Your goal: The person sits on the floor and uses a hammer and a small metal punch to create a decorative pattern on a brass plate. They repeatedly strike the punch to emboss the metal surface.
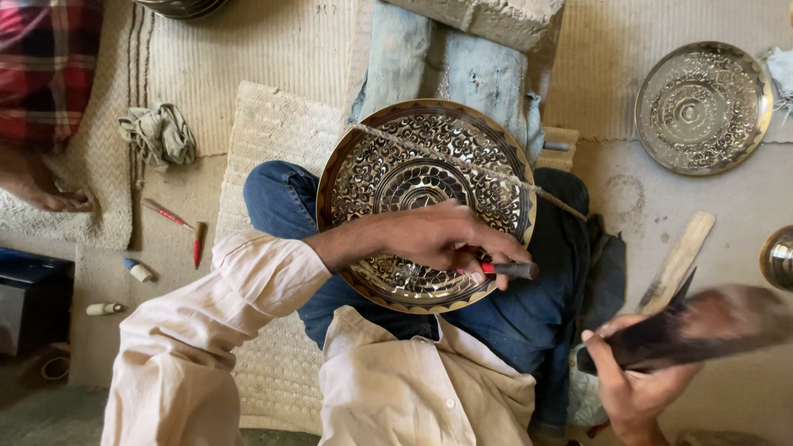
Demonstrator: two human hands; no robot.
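At far left a crumpled rag (159, 132) and a red-handled tool (168, 215) lie on the mat. The engraved brass plate (413, 177) rests tilted on the person's lap, its patterned face up, a cord (462, 165) stretched diagonally across it. The left hand (438, 235) lies over the plate's lower edge, fingers pinched around a chisel (508, 269) whose long axis runs nearly level, its dark end pointing right. The right hand (632, 376) grips a dark, motion-blurred mallet (702, 330), its head to the right. A second engraved plate (702, 107) lies upper right.
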